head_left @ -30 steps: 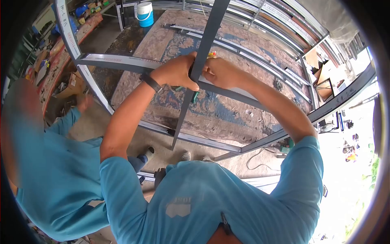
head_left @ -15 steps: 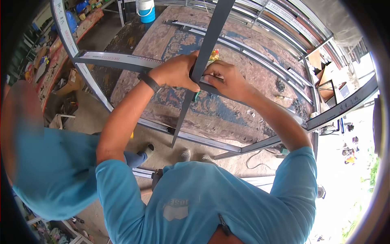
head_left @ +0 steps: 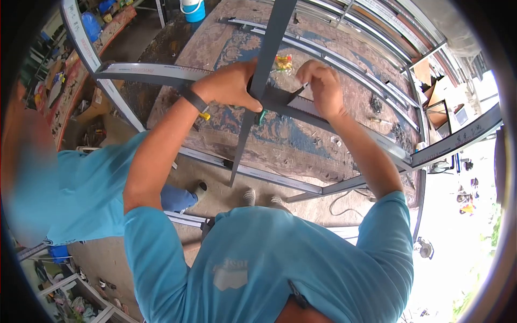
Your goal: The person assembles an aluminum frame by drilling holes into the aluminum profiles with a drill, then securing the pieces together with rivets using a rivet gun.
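Note:
A dark grey metal frame stands in front of me, with an upright bar (head_left: 273, 43) crossing a horizontal bar. My left hand (head_left: 229, 86) is closed around the upright at the crossing, its thumb on the near side. Just right of there, my right hand (head_left: 323, 89) is raised over the right crossbar (head_left: 307, 112), fingertips pinched on the lifted end of a thin strip of protective film (head_left: 297, 95). Beside the crossing the bar's face is bare and dark; farther right it still carries pale printed film. A small green item (head_left: 262, 117) shows just below my left thumb.
Behind the frame is a worn, patterned work table (head_left: 204, 54) with metal profiles and a yellow-red packet (head_left: 283, 62) on it. A co-worker in a blue shirt (head_left: 97, 188) is close on my left. Stacked profiles (head_left: 371, 27) fill the back right. A blue-white cooler (head_left: 193, 9) stands behind.
My right hand has moved right and away from the crossing, lifting the film's end off the bar. My left hand keeps its hold. The co-worker on the left has shifted.

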`<state>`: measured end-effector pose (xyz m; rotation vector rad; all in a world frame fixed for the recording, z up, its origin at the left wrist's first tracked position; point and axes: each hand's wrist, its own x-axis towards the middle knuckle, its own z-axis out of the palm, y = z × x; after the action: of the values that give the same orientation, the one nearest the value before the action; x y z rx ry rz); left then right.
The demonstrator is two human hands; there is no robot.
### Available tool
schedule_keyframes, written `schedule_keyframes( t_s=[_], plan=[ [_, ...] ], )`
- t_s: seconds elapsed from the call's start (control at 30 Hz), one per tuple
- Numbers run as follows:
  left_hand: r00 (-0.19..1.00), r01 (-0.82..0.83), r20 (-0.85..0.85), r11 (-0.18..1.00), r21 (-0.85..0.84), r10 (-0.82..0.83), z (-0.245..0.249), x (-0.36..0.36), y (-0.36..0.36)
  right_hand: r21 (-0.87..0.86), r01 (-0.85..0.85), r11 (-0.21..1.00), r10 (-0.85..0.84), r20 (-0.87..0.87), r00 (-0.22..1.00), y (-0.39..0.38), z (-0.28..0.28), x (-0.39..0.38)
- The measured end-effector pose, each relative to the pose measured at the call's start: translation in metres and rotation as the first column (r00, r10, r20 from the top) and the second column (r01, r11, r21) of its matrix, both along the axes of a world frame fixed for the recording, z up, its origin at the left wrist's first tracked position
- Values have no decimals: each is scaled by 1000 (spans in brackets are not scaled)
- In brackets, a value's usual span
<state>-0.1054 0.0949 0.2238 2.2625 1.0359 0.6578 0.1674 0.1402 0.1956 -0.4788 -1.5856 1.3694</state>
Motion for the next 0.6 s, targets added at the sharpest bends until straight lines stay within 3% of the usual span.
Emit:
schedule_keyframes(
  t_s=[0.03, 0.07, 0.1, 0.13, 0.2, 0.23, 0.27, 0.3, 0.33, 0.37, 0.4, 0.43, 0.5, 0.57, 0.6],
  plan=[
    [1000, 17, 2, 998, 59, -18, -2, 0, 2, 112, 161, 981, -175, 124, 977, -11, 10, 1],
    [999, 30, 7, 993, 111, -31, -6, -1, 4, 388, 371, 843, -388, -38, 921, -12, 6, 4],
    [999, 32, 17, 987, 158, -35, -13, -3, 6, 525, 489, 697, -507, -120, 853, -5, 9, 20],
    [999, 45, -14, 993, 111, -43, -13, -3, 8, 291, 614, 734, -545, -288, 787, -10, 19, 27],
    [996, 53, -73, 998, -21, -54, -3, -3, 2, 313, 580, 752, -491, -320, 810, -65, 16, 16],
    [999, 17, -50, 998, 58, -14, -1, -2, -6, 324, 561, 761, -462, -336, 821, -92, 15, 11],
    [999, -15, -33, 990, 142, 20, 3, 0, -10, 500, 336, 798, -332, -100, 938, -115, -17, 13],
    [999, -42, -22, 969, 244, 49, 7, -3, -10, 423, 15, 906, -62, 97, 993, -133, -45, 10],
    [995, -60, -49, 904, 423, 89, 11, -6, -23, 323, -102, 941, -15, 339, 941, -149, -73, -2],
    [965, -227, -2, 839, 495, 262, 7, -6, -40, 159, -131, 979, 42, 468, 883, -160, -113, -17],
    [935, -331, 87, 761, 558, 343, -3, -11, -58, -118, -114, 986, 161, 566, 808, -162, -179, -20],
    [892, -434, 183, 671, 601, 414, -14, -17, -76, -170, -37, 985, 143, 675, 724, -164, -256, -22],
    [688, -678, 600, 655, 333, 407, -66, -13, -124, -272, 0, 962, 214, 756, 619, -167, -350, -28],
    [353, -682, 723, 692, -234, 593, -147, -3, -165, -109, -19, 994, 100, 814, 571, -170, -421, -44],
    [312, -627, 632, 654, -423, 709, -187, -3, -175, -20, -34, 999, 36, 837, 546, -166, -442, -54]
  ],
)
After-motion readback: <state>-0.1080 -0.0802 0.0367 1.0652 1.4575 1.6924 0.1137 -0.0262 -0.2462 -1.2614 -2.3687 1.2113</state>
